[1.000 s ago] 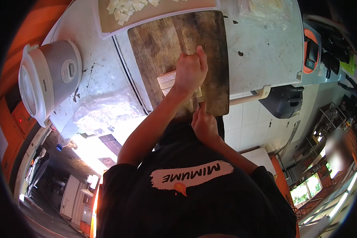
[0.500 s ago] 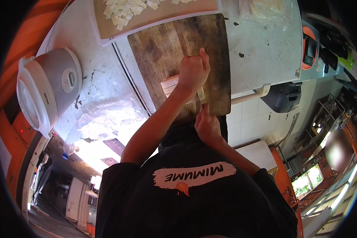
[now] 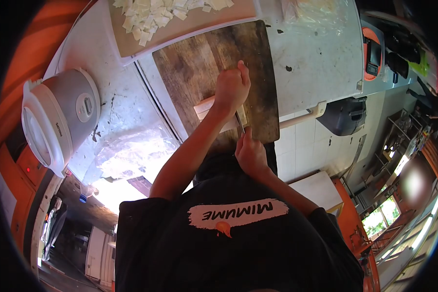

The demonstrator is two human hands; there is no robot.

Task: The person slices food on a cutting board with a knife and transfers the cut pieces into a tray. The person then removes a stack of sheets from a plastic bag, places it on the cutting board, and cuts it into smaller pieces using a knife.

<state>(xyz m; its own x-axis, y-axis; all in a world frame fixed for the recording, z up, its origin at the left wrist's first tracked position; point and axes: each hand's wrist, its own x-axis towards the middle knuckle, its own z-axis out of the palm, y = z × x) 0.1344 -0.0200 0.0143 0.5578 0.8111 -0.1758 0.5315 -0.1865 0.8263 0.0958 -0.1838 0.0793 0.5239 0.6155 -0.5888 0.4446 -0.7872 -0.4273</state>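
Observation:
My left hand [image 3: 232, 90] is closed over pale, flat strips [image 3: 204, 107] lying on a worn wooden cutting board [image 3: 190, 61]. My right hand [image 3: 251, 153], near the board's front edge, grips the handle of a knife [image 3: 240, 122]. Its narrow blade points away from me, beside the strips and just right of my left hand's wrist. The fingertips of my left hand are partly hidden. Beyond the board, a tray [image 3: 204, 28] holds many small pale cut pieces [image 3: 155, 17].
A rice cooker [image 3: 65, 117] stands at the left, with clear plastic wrapping [image 3: 134, 151] nearer me. Another plastic bag [image 3: 314, 14] lies at the back right. An orange scale [image 3: 372, 53] and a black container [image 3: 344, 117] are farther right.
The knife blade has turned more edge-on and shows as a thin line beside the strips. My hands have stayed in nearly the same places on the board; the whole view has shifted slightly.

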